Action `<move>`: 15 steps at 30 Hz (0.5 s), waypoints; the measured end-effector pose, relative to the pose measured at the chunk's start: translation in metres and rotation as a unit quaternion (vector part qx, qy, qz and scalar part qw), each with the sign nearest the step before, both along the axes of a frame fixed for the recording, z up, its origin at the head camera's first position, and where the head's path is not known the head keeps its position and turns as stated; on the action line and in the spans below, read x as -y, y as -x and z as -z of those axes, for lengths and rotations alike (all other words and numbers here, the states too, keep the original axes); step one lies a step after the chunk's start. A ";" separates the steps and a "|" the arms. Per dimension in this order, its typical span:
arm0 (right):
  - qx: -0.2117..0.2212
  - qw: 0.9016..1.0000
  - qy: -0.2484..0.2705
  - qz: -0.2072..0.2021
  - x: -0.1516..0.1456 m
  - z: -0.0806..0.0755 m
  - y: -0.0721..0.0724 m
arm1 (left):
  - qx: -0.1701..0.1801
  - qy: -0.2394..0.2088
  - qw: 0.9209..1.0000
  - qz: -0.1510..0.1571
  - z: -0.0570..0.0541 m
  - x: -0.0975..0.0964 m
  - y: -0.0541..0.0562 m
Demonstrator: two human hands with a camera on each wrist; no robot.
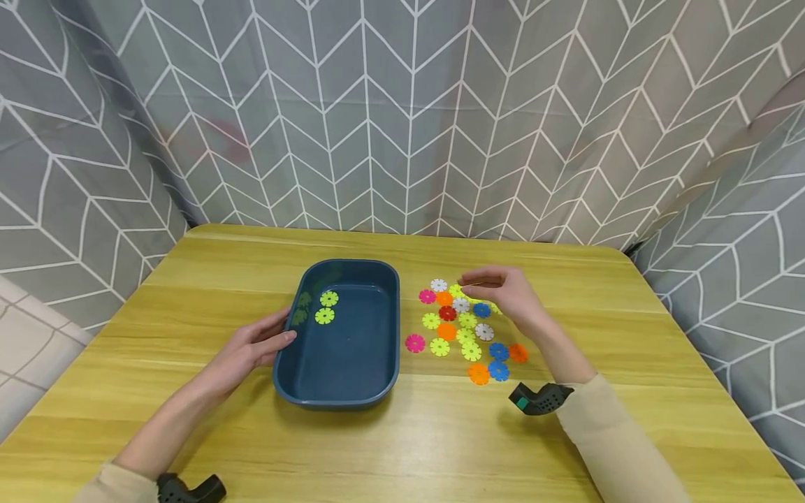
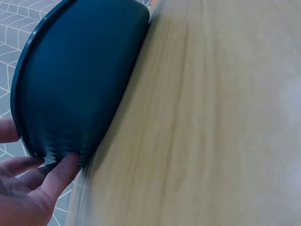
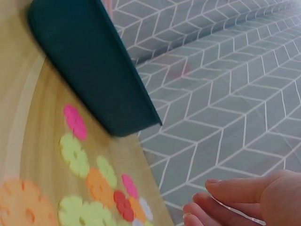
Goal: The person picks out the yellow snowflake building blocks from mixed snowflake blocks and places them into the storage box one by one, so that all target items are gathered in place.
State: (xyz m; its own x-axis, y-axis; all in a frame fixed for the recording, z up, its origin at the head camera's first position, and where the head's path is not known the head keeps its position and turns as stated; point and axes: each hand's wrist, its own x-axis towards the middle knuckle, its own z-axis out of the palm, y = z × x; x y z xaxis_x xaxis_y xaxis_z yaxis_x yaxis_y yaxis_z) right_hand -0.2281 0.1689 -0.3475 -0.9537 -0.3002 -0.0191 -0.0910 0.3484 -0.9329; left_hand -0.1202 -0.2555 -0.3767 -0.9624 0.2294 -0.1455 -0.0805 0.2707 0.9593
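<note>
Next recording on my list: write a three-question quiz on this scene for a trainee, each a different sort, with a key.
1. What colour are the discs in the tray lying on the floor of the blue tray? A) red B) yellow-green C) white
2. True or false: the left hand is well away from the blue tray.
3. Which hand is nearer the scattered discs?

Key: 1. B. 2. False; it grips the tray's side. 3. The right hand.
</note>
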 end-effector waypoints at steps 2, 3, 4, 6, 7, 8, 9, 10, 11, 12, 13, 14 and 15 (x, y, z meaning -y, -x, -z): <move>0.001 1.000 -0.005 -0.001 -0.005 0.002 0.000 | 0.001 0.000 1.000 0.000 0.000 0.000 0.000; 0.002 1.000 -0.006 -0.002 -0.007 0.003 0.000 | 0.001 0.000 1.000 -0.001 0.000 -0.001 0.000; 0.002 1.000 -0.007 -0.003 -0.010 0.003 0.000 | 0.001 0.001 1.000 -0.001 0.000 -0.001 0.001; 0.004 1.000 -0.011 -0.002 -0.015 0.005 0.001 | 0.001 0.003 1.000 -0.003 -0.001 -0.001 0.000; 0.005 1.000 -0.012 0.000 -0.018 0.005 0.001 | 0.001 0.003 1.000 -0.003 0.000 -0.001 0.000; 0.007 1.000 -0.014 0.002 -0.021 0.006 0.001 | 0.001 0.004 1.000 -0.003 0.000 -0.001 0.000; 0.008 1.000 -0.016 0.004 -0.024 0.006 0.001 | 0.001 0.004 1.000 -0.003 0.000 -0.001 0.000; 0.011 1.000 -0.016 0.005 -0.027 0.006 0.001 | 0.000 0.004 1.000 -0.003 0.000 -0.001 0.000; 0.013 1.000 -0.016 0.007 -0.030 0.006 0.001 | 0.000 0.004 1.000 -0.003 0.000 -0.001 0.000; 0.013 1.000 -0.016 0.008 -0.033 0.006 0.000 | 0.000 0.002 1.000 -0.003 0.000 -0.001 0.000; 0.015 1.000 -0.018 0.010 -0.036 0.006 0.000 | 0.000 0.001 1.000 -0.003 0.000 -0.001 -0.001; 0.016 1.000 -0.018 0.011 -0.039 0.006 0.000 | 0.000 0.000 1.000 -0.003 0.000 -0.001 -0.001; 0.017 1.000 -0.019 0.013 -0.042 0.006 0.000 | 0.000 0.000 1.000 -0.003 0.000 -0.001 -0.001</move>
